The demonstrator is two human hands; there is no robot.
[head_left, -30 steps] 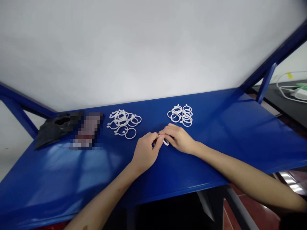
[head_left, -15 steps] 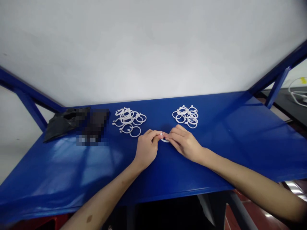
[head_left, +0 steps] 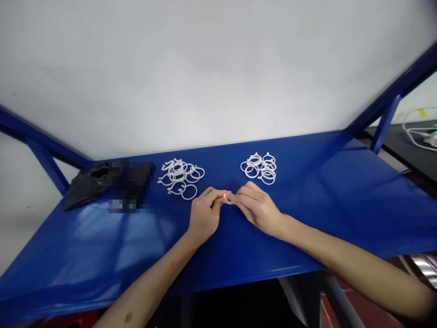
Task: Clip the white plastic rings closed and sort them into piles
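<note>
Between my fingertips is a white plastic ring (head_left: 230, 202), mostly hidden by my hands. My left hand (head_left: 205, 212) pinches its small knob end. My right hand (head_left: 256, 207) grips the same ring from the other side, fingers closed and touching my left fingertips. Beyond my left hand lies a loose pile of white rings (head_left: 179, 175), some with their ends gaping. A smaller group of white rings (head_left: 259, 167) with little knobs lies behind my right hand.
The blue table (head_left: 324, 191) runs across the view, with a pale wall (head_left: 218, 82) behind it. A black plastic bag (head_left: 92, 182) lies at the left beside a dark, blurred-out object (head_left: 138, 184). Blue braces (head_left: 385, 123) rise at both ends. A white cable (head_left: 418, 139) sits at far right.
The view has shifted slightly. Both hands keep their pinch on the ring, which shows a little less between the fingers. The two groups of rings are unchanged.
</note>
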